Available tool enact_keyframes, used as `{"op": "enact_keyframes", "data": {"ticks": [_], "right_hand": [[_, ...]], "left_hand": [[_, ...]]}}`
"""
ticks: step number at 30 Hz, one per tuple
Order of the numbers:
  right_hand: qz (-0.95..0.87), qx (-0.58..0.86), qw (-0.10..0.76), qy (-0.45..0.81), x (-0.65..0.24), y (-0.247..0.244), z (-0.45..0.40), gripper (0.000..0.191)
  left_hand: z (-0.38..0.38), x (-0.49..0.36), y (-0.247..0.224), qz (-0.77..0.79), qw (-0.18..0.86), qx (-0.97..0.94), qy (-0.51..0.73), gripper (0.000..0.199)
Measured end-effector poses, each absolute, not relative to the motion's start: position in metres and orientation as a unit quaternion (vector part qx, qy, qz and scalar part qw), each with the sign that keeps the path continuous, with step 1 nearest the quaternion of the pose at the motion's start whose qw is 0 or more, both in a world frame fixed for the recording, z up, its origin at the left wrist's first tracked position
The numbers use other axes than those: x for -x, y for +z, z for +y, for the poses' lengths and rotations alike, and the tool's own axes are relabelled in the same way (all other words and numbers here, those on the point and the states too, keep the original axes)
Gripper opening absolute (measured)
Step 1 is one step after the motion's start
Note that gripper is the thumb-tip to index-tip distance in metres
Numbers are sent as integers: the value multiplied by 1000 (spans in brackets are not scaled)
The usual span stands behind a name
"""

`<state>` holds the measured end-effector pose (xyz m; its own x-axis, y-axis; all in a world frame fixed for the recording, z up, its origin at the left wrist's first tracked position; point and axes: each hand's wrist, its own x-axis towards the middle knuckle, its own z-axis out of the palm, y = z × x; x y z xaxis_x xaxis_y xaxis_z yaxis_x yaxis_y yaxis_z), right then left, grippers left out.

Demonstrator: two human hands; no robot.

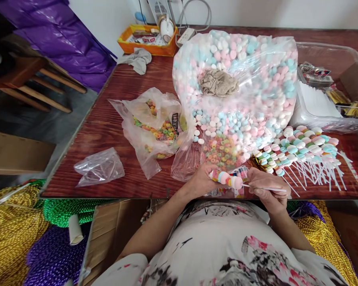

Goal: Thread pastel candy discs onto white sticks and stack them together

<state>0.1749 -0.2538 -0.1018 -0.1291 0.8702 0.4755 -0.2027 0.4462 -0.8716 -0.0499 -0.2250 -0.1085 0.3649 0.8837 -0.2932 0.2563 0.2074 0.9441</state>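
Note:
Near the table's front edge, my left hand [202,181] closes around the far end of a marshmallow skewer [236,182] strung with pink, white and yellow-orange pieces. My right hand [270,190] pinches the skewer's white stick [279,190], which points right. Just beyond my left hand lies a clear bag of small colourful candy rings [219,151]. Finished-looking marshmallow skewers [301,147] lie piled to the right, their white sticks toward me. Behind my hands sits a large clear bag of pastel marshmallows [265,91]. My left fingertips are partly hidden by the skewer.
A wrinkled beige cloth [219,83] rests on the big bag. Left of it are an opened bag of candy rings [164,133] and a flat clear bag [100,167]. An orange tray [122,44] stands at the back, a clear plastic bin [316,124] at the right.

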Motion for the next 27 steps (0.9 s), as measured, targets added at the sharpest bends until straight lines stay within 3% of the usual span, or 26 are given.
{"op": "enact_keyframes", "data": {"ticks": [3,11,17,21,27], "right_hand": [[-652,253,562,441,-182,-97,-251,19],[-747,254,492,368,-186,-89,-244,22],[-693,309,578,301,-165,-89,-250,22],[-570,385,640,342,-158,-98,-255,13],[-489,421,659,386,-155,-106,-255,20]], "left_hand": [[-226,50,-106,465,608,-586,265,44],[-234,49,-102,418,444,-761,223,34],[-235,44,-107,444,407,-754,262,23],[-231,46,-107,493,409,-706,301,21],[-233,48,-102,497,282,-786,234,14]]}}
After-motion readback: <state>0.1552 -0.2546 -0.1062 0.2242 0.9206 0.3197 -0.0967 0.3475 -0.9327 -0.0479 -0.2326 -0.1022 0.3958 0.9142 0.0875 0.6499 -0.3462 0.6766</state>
